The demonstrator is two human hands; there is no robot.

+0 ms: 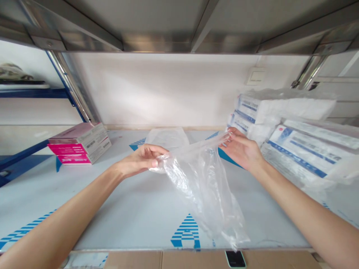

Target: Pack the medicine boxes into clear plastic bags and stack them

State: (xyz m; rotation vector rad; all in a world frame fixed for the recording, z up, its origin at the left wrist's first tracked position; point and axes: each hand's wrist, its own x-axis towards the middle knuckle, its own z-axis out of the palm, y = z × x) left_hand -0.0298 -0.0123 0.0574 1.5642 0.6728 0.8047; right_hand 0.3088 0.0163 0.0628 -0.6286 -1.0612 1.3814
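Hanging between the two grips: one clear plastic bag (209,183), crumpled and slack. Location: right of the box stack (80,144), reaching nearer the front edge of the desk (126,213).

Left grip (141,158): thumb and fingers pinching the film at the upper corner on the side toward the box stack.

Right grip (242,147): fingertips grasping the opposite upper corner, farther from the box stack.

Upper edge: drawn out between the two; whether its layers are parted, cannot be told.

Handling note, by judgement: thin film calls for fingertip pinches and even, gentle tension; a hard tug could tear it or slip a corner loose. Rubbing the edge between thumb and finger should part clinging layers.

Adjacent stock: one translucent packet (168,136), right of the box stack, partly hidden; wrapped white packages (303,147), far right of the box stack, worth keeping the right forearm clear of.
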